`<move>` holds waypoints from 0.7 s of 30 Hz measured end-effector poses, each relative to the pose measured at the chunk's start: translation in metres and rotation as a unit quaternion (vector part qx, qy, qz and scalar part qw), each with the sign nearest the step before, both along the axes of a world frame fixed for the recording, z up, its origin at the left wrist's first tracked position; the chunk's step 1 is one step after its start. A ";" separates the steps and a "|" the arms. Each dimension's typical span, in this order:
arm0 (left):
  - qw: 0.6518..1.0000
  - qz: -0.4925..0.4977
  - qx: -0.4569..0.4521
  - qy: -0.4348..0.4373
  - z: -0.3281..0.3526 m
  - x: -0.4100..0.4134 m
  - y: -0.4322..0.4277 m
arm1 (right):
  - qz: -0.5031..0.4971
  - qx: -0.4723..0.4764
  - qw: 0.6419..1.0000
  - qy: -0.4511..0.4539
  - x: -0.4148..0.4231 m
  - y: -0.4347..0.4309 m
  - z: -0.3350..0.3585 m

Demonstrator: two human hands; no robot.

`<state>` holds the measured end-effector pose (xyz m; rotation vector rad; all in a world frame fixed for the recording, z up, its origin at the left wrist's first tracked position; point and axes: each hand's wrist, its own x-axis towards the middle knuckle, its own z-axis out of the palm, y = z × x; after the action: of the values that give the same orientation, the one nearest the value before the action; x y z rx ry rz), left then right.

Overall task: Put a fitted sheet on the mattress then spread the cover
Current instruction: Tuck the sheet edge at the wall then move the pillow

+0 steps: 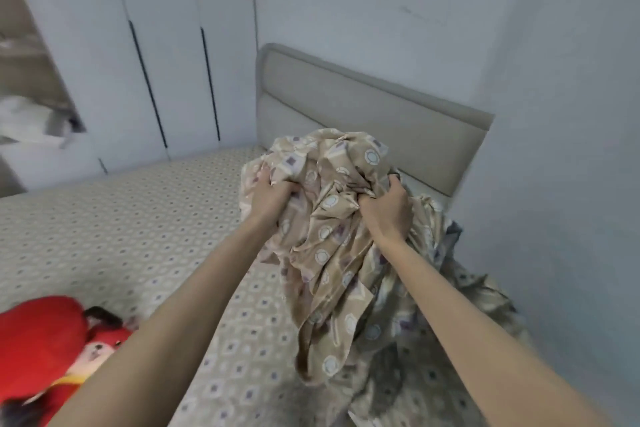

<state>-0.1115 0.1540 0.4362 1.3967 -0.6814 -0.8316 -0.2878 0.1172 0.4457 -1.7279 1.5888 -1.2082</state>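
A bunched tan cover (pixel 332 218) with round and square prints hangs above the bed near the headboard, its lower folds trailing onto the right side. My left hand (pixel 270 196) grips its left part and my right hand (pixel 386 210) grips its right part, both with fingers curled into the cloth. Under it the mattress (pixel 138 225) wears a pale fitted sheet with a small diamond pattern, lying flat across the bed.
A grey padded headboard (pixel 363 107) stands against the far wall. White wardrobe doors (pixel 166 62) line the bed's left side, with an open shelf (pixel 31 114) of white items. A red plush toy (pixel 45 350) lies on the bed at lower left. A wall closes the right side.
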 end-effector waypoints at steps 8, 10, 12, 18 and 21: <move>0.969 0.226 -0.099 -0.007 0.068 0.161 0.103 | 0.246 -0.111 0.961 -0.057 0.221 0.026 0.064; 0.955 0.271 -0.120 -0.027 0.089 0.201 0.125 | 0.313 -0.125 0.936 -0.101 0.276 0.037 0.082; 0.940 0.309 -0.131 -0.056 0.110 0.232 0.145 | 0.358 -0.135 0.912 -0.148 0.318 0.048 0.097; 0.887 0.426 -0.087 -0.156 0.142 0.332 0.220 | 0.519 -0.107 0.835 -0.150 0.475 0.084 0.123; 0.921 0.348 0.075 -0.160 0.127 0.364 0.257 | 0.574 -0.023 0.819 -0.007 0.534 0.092 0.105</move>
<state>0.2529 0.4108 0.5635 1.7770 -0.3144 -0.0891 0.2466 0.2096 0.5511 -2.1198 0.2513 -0.5901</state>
